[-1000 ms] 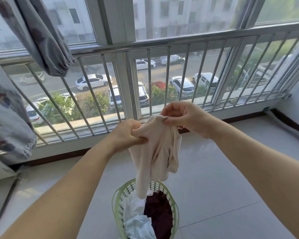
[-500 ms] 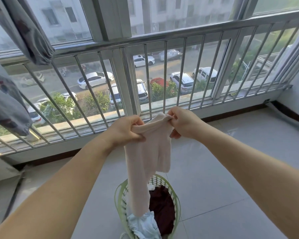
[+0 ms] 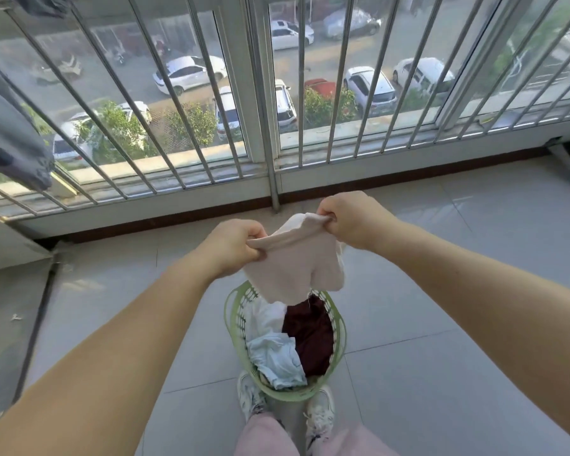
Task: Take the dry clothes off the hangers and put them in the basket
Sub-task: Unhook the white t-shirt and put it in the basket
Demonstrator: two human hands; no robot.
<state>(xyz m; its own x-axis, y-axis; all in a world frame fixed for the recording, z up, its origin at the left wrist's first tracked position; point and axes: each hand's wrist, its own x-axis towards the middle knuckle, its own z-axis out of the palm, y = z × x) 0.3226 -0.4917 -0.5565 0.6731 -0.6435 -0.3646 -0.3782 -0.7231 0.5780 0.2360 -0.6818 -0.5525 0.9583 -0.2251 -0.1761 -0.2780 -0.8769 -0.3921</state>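
A pale pink garment (image 3: 297, 261) hangs between my two hands just above the green laundry basket (image 3: 232, 311). My left hand (image 3: 234, 246) grips its left top edge, and my right hand (image 3: 349, 220) pinches the right top edge. The garment's lower end reaches the basket's far rim. White, light blue and dark maroon clothes lie in the basket. The basket stands on the tiled floor just in front of my feet.
A grey patterned garment (image 3: 7, 133) hangs at the far left. A metal window railing (image 3: 270, 93) runs across the back, above a low sill. A dark pole (image 3: 35, 330) leans at the left. Pale floor tiles (image 3: 441, 291) spread to the right.
Both hands have lowered the pink garment toward the basket, and my view has tilted down, so the basket and my feet now show fully.
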